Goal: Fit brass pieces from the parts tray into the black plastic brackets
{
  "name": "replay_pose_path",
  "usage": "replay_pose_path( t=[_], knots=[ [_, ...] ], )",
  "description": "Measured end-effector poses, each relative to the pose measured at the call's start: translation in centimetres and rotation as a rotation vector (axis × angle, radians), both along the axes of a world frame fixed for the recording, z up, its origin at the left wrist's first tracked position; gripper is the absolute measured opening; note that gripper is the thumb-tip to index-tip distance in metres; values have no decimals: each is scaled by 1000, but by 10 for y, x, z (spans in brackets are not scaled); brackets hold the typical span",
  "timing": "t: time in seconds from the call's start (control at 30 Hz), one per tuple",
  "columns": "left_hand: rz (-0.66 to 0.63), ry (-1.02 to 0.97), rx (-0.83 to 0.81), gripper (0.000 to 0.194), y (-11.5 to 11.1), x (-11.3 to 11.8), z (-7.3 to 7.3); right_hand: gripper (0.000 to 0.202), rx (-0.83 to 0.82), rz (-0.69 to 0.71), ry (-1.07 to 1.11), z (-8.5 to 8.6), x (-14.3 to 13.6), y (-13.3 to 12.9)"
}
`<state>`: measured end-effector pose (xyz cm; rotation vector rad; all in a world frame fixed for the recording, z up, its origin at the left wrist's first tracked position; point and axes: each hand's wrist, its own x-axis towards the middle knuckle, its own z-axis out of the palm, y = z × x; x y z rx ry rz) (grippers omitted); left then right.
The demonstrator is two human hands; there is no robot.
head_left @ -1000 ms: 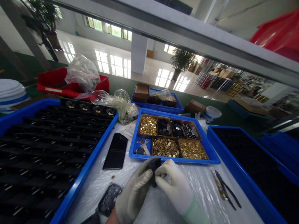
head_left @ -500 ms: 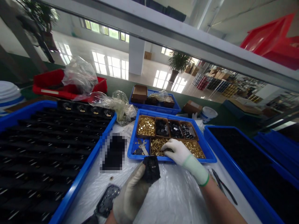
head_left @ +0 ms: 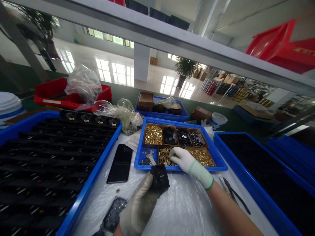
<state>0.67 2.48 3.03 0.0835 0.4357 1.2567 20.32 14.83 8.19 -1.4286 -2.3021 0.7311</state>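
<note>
My left hand (head_left: 139, 204), in a pale glove, is closed around a small black plastic housing (head_left: 160, 178) and holds it tilted just in front of the blue parts tray (head_left: 180, 168). Gloved in white with a green cuff, my right hand (head_left: 183, 158) reaches into a box of brass ring-shaped pieces (head_left: 163, 155) at the tray's front. Its fingers are bent together among the pieces, and whatever lies between the fingertips is hidden. Beside that box are brass bits (head_left: 201, 157), and a small flat wrench (head_left: 150, 156) lies to the left.
A large blue tray (head_left: 92, 175) with rows of black housings fills the left. A phone (head_left: 120, 163), a black plate with holes (head_left: 114, 213) and a loose brass ring (head_left: 117, 190) lie on the plastic-covered table. Pliers (head_left: 236, 195) rest before another blue tray (head_left: 248, 173). A shelf beam (head_left: 152, 36) crosses above.
My right hand has shifted slightly left, its fingers still in the brass pieces. The left hand keeps hold of the black housing almost unmoved. The view has tilted a little.
</note>
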Motion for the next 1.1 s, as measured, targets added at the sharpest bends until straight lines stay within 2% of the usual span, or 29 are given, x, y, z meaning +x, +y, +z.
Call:
replay_pose_path(
  t=[0.13, 0.27, 0.43, 0.57, 0.7, 0.83, 1.0, 1.1],
  knots=[
    [0, 24, 19, 34, -1, -2, -11, 20, 9, -71, 30, -5, 6, -3],
    [-16, 3, 74, 29, -1, -1, -11, 19, -16, -42, 16, -4, 6, -2],
    [-19, 30, 57, 26, -1, -2, -15, 20, -28, -13, -24, 0, -3, 3],
    [-8, 42, 42, 25, -2, -3, -9, 23, -16, -24, 12, 1, -10, 2],
    [-8, 62, 54, 31, -2, -3, -4, 18, -10, -105, 132, -2, -9, -4],
    [-12, 114, 58, 34, -4, -4, -8, 4, -44, -204, 292, -4, -1, -8],
    [0, 264, 227, 42, -8, -8, -17, 29, -86, -254, 490, 3, 3, -30],
    [-5, 376, 293, 62, -9, -11, -14, 22, -119, -268, 604, 13, -1, -58]
  ],
)
